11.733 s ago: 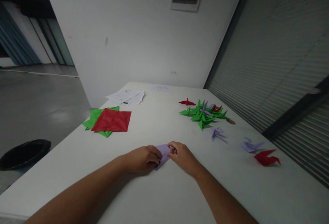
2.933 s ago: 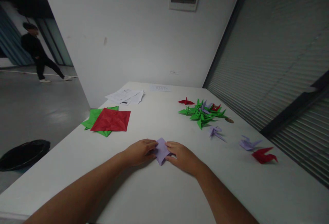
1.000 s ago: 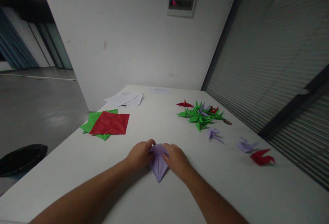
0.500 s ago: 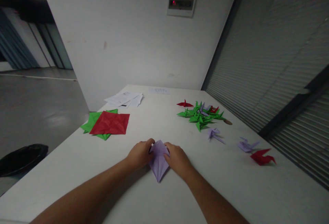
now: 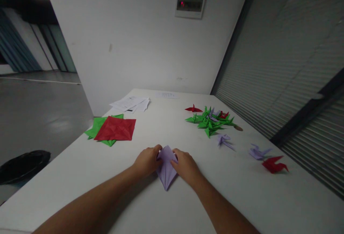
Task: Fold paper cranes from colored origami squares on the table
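A folded sheet of purple origami paper [image 5: 166, 169] lies in front of me, kite-shaped, with its narrow point toward me and creases running down to it. My left hand [image 5: 148, 159] grips its left edge, the thumb pressing on the upper face. On the opposite edge, my right hand [image 5: 185, 165] pinches the paper the same way, thumb on top. The fingers behind the paper are partly hidden. To the right sit a small purple paper crane [image 5: 225, 141], a second purple crane [image 5: 258, 152] and a red crane [image 5: 274, 164].
Folded green and red sheets [image 5: 116, 128] lie at the left, with printed papers [image 5: 131, 103] behind them. A heap of mostly green cranes [image 5: 209, 121] and a red crane [image 5: 193, 108] stand back right. A black-lined bin [image 5: 24, 166] is beside the white table [image 5: 129, 205].
Almost nothing differs. Both hands keep their hold on the purple paper, and its position stays nearly the same.
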{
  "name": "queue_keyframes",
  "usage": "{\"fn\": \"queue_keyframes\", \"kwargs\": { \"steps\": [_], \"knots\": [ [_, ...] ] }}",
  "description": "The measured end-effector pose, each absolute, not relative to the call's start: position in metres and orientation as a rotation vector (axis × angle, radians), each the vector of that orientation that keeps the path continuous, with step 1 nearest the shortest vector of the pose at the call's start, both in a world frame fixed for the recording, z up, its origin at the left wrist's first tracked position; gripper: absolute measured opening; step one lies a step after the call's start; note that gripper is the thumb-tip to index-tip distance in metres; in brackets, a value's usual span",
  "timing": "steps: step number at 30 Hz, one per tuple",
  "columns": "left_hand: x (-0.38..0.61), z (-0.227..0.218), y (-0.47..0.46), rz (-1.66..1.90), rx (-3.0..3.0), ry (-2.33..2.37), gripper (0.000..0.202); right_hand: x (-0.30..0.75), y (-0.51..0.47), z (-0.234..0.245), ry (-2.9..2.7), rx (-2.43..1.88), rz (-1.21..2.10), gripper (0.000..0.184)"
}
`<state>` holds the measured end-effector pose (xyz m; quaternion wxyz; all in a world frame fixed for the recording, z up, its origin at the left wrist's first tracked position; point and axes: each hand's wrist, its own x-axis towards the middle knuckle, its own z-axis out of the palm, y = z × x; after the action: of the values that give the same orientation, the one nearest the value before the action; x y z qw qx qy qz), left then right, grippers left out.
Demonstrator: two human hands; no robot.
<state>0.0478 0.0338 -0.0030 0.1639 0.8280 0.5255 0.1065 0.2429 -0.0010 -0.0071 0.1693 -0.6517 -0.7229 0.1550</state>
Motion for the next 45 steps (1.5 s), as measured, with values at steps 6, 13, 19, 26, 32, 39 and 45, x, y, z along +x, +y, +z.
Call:
{"fn": "queue_keyframes", "kwargs": {
  "steps": [6, 13, 19, 26, 32, 39, 45],
  "knots": [
    [0.048, -0.003, 0.034, 0.307, 2.367, 1.499, 0.037, 0.244, 0.001, -0.009, -2.055, -1.867, 0.422, 0.029],
    [0.050, 0.000, 0.031, 0.272, 2.391, 1.525, 0.021, 0.245, 0.000, -0.006, -1.963, -1.926, 0.408, 0.028],
    [0.049, 0.000, 0.032, 0.278, 2.382, 1.523, 0.019, 0.252, 0.002, -0.008, -1.844, -1.790, 0.594, 0.028],
    [0.047, -0.003, 0.033, 0.306, 2.395, 1.495, 0.020, 0.269, 0.008, -0.009, -1.674, -1.558, 1.161, 0.028],
    [0.046, -0.004, 0.036, 0.306, 2.304, 1.468, 0.022, 0.279, 0.009, -0.007, -1.773, -1.397, 1.374, 0.031],
    [0.044, -0.008, 0.038, 0.368, 2.298, 1.428, 0.024, 0.280, 0.006, -0.005, -1.878, -1.315, 1.339, 0.039],
    [0.043, -0.007, 0.037, 0.353, 2.307, 1.410, 0.018, 0.277, 0.005, -0.008, -1.820, -1.358, 1.369, 0.028]
  ]
}}
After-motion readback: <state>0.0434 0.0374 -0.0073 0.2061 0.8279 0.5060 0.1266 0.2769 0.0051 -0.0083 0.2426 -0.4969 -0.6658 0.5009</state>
